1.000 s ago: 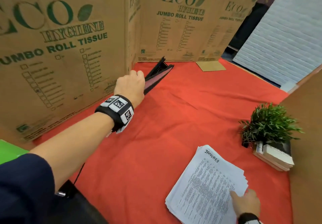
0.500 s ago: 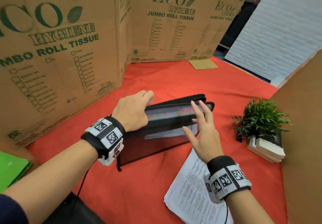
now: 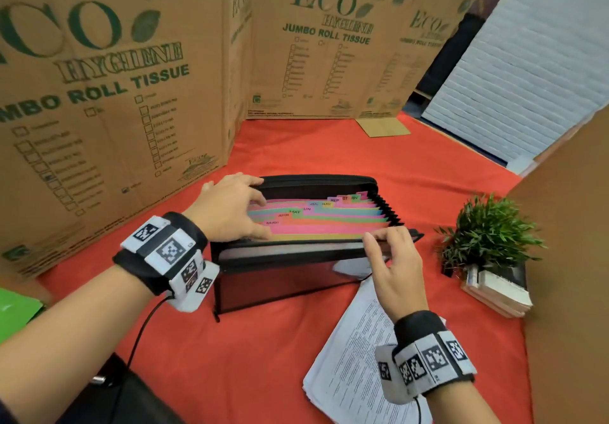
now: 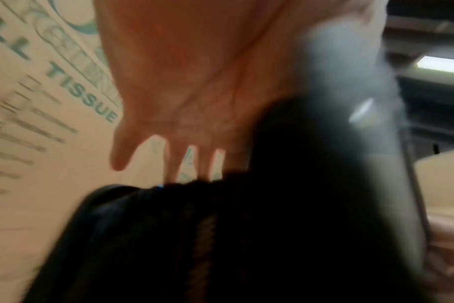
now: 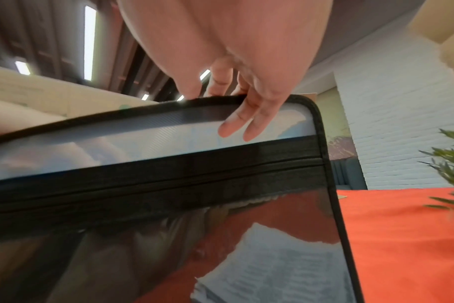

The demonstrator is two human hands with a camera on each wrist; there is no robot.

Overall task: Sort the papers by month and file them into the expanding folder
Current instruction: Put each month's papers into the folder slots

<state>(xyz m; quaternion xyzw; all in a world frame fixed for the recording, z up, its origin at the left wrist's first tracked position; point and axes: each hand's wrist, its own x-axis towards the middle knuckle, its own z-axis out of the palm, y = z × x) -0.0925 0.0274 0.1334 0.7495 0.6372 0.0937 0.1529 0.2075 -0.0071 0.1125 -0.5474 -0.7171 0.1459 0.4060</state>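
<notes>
A black expanding folder (image 3: 280, 278) stands upright mid-table on the red cloth, its mouth pulled open. Coloured tabbed dividers (image 3: 323, 222) show inside, with labels from MAR to NOV readable. My left hand (image 3: 227, 209) spans the folder's left end, fingers stretched to the back wall and thumb by the front wall. The blurred left wrist view shows my left hand (image 4: 184, 82) spread above the folder (image 4: 246, 246). My right hand (image 3: 392, 259) pinches the front wall's top rim near its right corner. In the right wrist view the right hand (image 5: 246, 102) straddles the folder (image 5: 169, 184) rim. The printed papers (image 3: 349, 367) lie under my right forearm.
Printed cardboard walls (image 3: 99, 94) close off the left and back, and a plain cardboard panel (image 3: 566, 259) the right. A small potted plant (image 3: 487, 226) sits on stacked books (image 3: 494, 288) right of the folder. A green folder (image 3: 16, 311) lies at the left edge.
My left hand fetched the folder from the back cardboard wall to mid-table. My right hand left the papers and took the front rim. The folder now stands open, dividers showing.
</notes>
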